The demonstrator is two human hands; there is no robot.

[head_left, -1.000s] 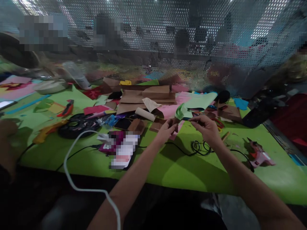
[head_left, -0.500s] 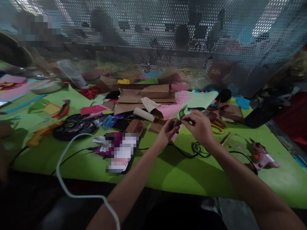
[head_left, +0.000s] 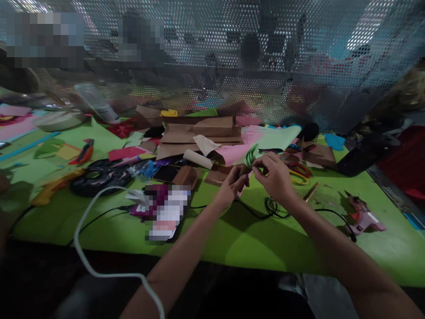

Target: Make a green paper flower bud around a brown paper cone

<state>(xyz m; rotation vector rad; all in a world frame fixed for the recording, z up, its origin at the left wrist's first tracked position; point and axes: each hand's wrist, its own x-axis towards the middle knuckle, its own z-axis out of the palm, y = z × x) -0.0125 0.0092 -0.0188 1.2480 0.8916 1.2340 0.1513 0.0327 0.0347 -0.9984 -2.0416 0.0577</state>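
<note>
My left hand (head_left: pixel 230 188) is closed around a small brown piece (head_left: pixel 245 170), which looks like rolled paper. Curled strips of light green paper (head_left: pixel 251 155) fan out from its top. At their lower edge, the fingertips of my right hand (head_left: pixel 275 176) pinch the green paper. Both hands are held above the green table (head_left: pixel 239 252), close together. Behind them lie a pink sheet (head_left: pixel 232 154) and a pale green sheet (head_left: pixel 277 138). Yellow-and-red scissors (head_left: pixel 299 177) rest just right of my right hand.
A pink glue gun (head_left: pixel 363 217) lies at the right with its black cord. Left of my arms are a phone (head_left: pixel 168 212), a white cable (head_left: pixel 78 230), a black tape roll (head_left: pixel 99 177) and a yellow glue gun (head_left: pixel 56 188). Folded brown paper (head_left: pixel 199 133) lies before a perforated metal screen (head_left: pixel 212 88).
The green strips sit slightly more spread and lower at the top of the brown piece. My hands keep nearly the same place and grip; the view has shifted slightly.
</note>
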